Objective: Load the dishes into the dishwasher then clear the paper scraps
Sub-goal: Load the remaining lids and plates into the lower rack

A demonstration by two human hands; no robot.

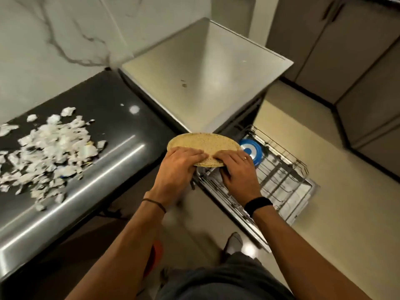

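Note:
A tan speckled plate [203, 143] hovers over the near end of the pulled-out dishwasher rack [281, 180]. My left hand [179, 167] grips its near left edge, fingers on top. My right hand [237, 169] holds the near right edge, fingers on the upper face and thumb below. A blue and white plate [252, 150] stands on edge in the rack just right of the tan one. A heap of white paper scraps [49, 152] lies on the dark countertop [112, 118] at left.
The steel top of the dishwasher unit [205, 79] rises behind the rack. Beige floor [346, 202] spreads to the right, bordered by grey cabinets [368, 72]. My foot [232, 243] stands beside the open dishwasher door.

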